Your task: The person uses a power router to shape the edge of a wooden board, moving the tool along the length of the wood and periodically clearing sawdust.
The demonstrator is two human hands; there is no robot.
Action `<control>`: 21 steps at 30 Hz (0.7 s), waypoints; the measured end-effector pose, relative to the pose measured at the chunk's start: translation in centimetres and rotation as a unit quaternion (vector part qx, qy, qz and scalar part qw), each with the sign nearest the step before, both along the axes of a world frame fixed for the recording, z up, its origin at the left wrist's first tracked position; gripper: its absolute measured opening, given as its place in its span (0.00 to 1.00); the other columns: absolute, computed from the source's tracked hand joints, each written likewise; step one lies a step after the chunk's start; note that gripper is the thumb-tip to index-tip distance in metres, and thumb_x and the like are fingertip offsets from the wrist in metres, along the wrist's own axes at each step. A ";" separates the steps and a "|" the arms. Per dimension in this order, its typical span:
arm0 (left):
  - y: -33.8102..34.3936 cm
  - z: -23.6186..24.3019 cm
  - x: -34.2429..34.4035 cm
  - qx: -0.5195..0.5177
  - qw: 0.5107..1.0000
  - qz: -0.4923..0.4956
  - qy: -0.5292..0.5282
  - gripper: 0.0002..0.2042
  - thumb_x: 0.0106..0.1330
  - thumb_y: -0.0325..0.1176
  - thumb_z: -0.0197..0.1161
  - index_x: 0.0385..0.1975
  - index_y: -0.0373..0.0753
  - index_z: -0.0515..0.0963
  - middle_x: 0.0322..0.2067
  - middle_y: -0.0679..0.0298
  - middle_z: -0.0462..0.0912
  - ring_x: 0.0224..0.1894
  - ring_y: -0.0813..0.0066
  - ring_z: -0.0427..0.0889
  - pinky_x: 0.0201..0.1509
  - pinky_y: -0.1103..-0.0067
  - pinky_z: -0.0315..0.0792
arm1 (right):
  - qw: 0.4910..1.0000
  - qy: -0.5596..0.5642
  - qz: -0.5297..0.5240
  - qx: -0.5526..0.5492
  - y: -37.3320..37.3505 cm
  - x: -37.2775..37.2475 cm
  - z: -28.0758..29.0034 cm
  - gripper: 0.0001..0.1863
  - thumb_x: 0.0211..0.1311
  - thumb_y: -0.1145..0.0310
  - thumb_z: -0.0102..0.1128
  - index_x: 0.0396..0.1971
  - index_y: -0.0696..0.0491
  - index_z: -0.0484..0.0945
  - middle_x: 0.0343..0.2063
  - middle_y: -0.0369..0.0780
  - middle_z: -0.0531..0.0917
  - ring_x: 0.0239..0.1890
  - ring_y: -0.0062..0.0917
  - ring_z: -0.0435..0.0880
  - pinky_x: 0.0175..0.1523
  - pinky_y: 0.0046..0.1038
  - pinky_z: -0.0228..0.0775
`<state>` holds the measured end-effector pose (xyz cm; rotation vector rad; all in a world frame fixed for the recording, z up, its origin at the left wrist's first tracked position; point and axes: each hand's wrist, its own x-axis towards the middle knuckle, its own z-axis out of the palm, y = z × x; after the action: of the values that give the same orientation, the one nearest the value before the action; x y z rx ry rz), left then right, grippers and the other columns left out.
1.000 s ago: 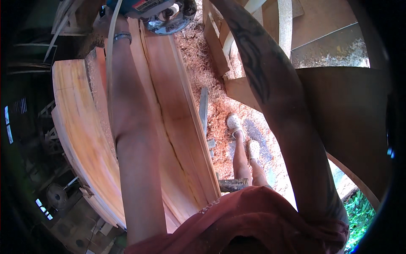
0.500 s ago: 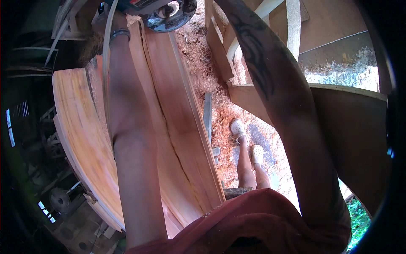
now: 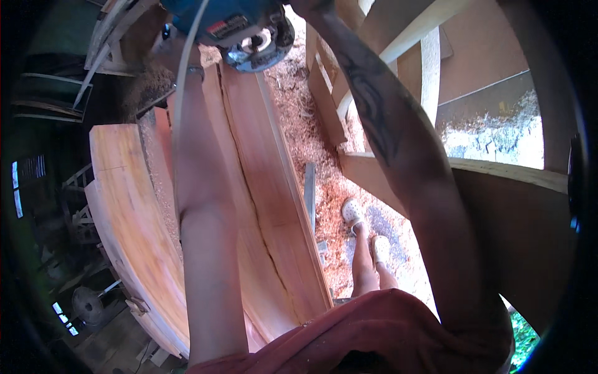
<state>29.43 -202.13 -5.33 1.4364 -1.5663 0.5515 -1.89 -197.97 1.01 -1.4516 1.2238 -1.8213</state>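
Pinkish shavings litter the workshop floor (image 3: 296, 109), curled and flaky, and from where I stand they look the likeliest cause of a slip. Beside the person's right arm (image 3: 430, 187) bends a dark brown panel (image 3: 517, 212), smooth-faced with a paler edge.

Down the middle runs a long reddish plank (image 3: 280, 193). A dark, wandering crack (image 3: 252, 199) follows its length; pressure or vibration could widen it, I'd judge, or raise a splinter. Otherwise its face looks smooth. To its left lies a curved board (image 3: 128, 193), yellow streaked with pink, though the lens may exaggerate the bow.

Over the plank's far end is a power tool (image 3: 230, 31), blue-bodied with a shiny round metal base; I can't tell whether that touches the wood. The left hand (image 3: 174, 53) seems to have its grip wrapped round the tool's left side. The right hand (image 3: 311, 5) is near its other side, cut off by the upper edge, so I can't tell its grip. Uneven pressure could tip the tool and gouge the wood.

Pale clogs (image 3: 353, 212), rubbery and full of holes, stand among the shavings. A thin whitish cord (image 3: 180, 106) runs past the tool and along the left forearm (image 3: 212, 218); a snag could jerk the tool aside.
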 end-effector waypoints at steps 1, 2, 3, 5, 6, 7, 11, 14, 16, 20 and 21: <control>1.0 -0.3 -4.2 0.012 0.958 -0.087 0.273 0.12 0.65 0.37 0.63 0.39 0.37 0.86 0.28 0.51 0.86 0.30 0.54 0.85 0.38 0.64 0.78 | 0.999 0.021 0.009 0.031 -0.2 -1.5 -1.0 0.23 0.74 0.48 0.52 0.39 0.51 0.88 0.21 0.45 0.86 0.24 0.31 0.88 0.32 0.34 0.77; 1.4 0.6 -3.8 0.021 0.984 -0.029 0.175 0.11 0.65 0.37 0.64 0.39 0.36 0.86 0.28 0.51 0.85 0.30 0.53 0.85 0.38 0.64 0.78 | 0.998 0.027 0.032 0.052 -0.1 -1.6 -0.7 0.20 0.76 0.51 0.50 0.44 0.48 0.88 0.22 0.45 0.86 0.25 0.32 0.88 0.32 0.34 0.77; 1.1 2.0 -5.0 0.015 0.996 0.021 0.083 0.11 0.64 0.36 0.65 0.40 0.36 0.86 0.27 0.51 0.85 0.29 0.52 0.85 0.38 0.63 0.77 | 0.962 0.228 -0.087 -0.120 -1.1 -3.1 -1.5 0.18 0.78 0.56 0.47 0.57 0.45 0.81 0.22 0.45 0.85 0.24 0.32 0.87 0.32 0.36 0.77; 3.1 2.8 -5.0 0.005 0.992 -0.006 0.123 0.09 0.64 0.35 0.64 0.34 0.35 0.83 0.25 0.53 0.83 0.27 0.56 0.83 0.35 0.65 0.75 | 0.977 0.204 -0.060 -0.010 1.0 -2.3 -1.1 0.18 0.76 0.54 0.51 0.43 0.55 0.80 0.21 0.41 0.83 0.24 0.26 0.82 0.32 0.33 0.74; 4.4 2.8 -4.9 0.004 0.987 -0.027 0.156 0.09 0.64 0.34 0.63 0.31 0.35 0.82 0.24 0.54 0.83 0.26 0.58 0.82 0.34 0.66 0.74 | 0.991 0.044 -0.011 0.126 3.0 -1.6 0.0 0.30 0.72 0.46 0.55 0.26 0.61 0.83 0.19 0.40 0.82 0.24 0.21 0.79 0.33 0.29 0.70; 5.5 2.7 -6.2 0.014 0.979 -0.050 0.198 0.09 0.64 0.34 0.63 0.28 0.34 0.81 0.23 0.55 0.82 0.25 0.60 0.81 0.32 0.67 0.73 | 0.988 0.074 -0.042 0.130 4.8 -2.3 0.6 0.31 0.73 0.45 0.53 0.28 0.61 0.84 0.18 0.36 0.81 0.24 0.18 0.77 0.32 0.29 0.69; 12.4 3.1 -6.8 0.157 0.936 -0.078 0.306 0.15 0.67 0.37 0.60 0.24 0.30 0.77 0.19 0.56 0.78 0.22 0.67 0.75 0.30 0.68 0.70 | 0.982 -0.022 -0.034 0.183 13.1 -3.1 2.2 0.31 0.74 0.45 0.52 0.34 0.63 0.86 0.31 0.47 0.87 0.33 0.31 0.85 0.40 0.37 0.74; 21.6 3.9 -8.2 0.204 0.878 -0.095 0.423 0.18 0.69 0.41 0.58 0.23 0.31 0.76 0.18 0.57 0.77 0.23 0.68 0.74 0.33 0.67 0.70 | 0.990 -0.088 0.023 0.106 22.5 -4.3 4.1 0.20 0.73 0.57 0.57 0.36 0.63 0.81 0.29 0.46 0.81 0.34 0.33 0.79 0.41 0.34 0.70; 30.0 5.8 -9.6 0.156 0.787 -0.130 0.582 0.19 0.71 0.44 0.57 0.23 0.33 0.77 0.19 0.59 0.77 0.23 0.68 0.75 0.35 0.66 0.71 | 0.999 -0.016 0.046 -0.024 28.8 -5.9 3.2 0.20 0.74 0.60 0.53 0.25 0.60 0.70 0.19 0.41 0.70 0.25 0.26 0.70 0.31 0.33 0.59; 46.4 9.1 -15.8 -0.018 0.491 -0.212 0.844 0.22 0.73 0.49 0.54 0.23 0.38 0.78 0.19 0.61 0.79 0.25 0.67 0.75 0.41 0.65 0.72 | 0.990 -0.019 0.117 -0.075 42.4 -8.7 9.0 0.29 0.80 0.51 0.39 0.31 0.59 0.80 0.24 0.44 0.80 0.25 0.33 0.78 0.32 0.33 0.70; 51.3 11.5 -15.5 -0.060 0.460 -0.225 0.857 0.23 0.74 0.51 0.53 0.23 0.39 0.78 0.20 0.62 0.79 0.25 0.67 0.75 0.42 0.64 0.73 | 0.988 -0.098 0.121 0.000 46.6 -8.3 8.1 0.30 0.80 0.49 0.38 0.33 0.59 0.79 0.24 0.42 0.79 0.25 0.31 0.77 0.34 0.31 0.70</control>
<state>13.93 -150.78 6.21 0.6113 -0.0419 -0.9735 -10.16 -151.33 9.13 -1.3198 0.9104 -1.7499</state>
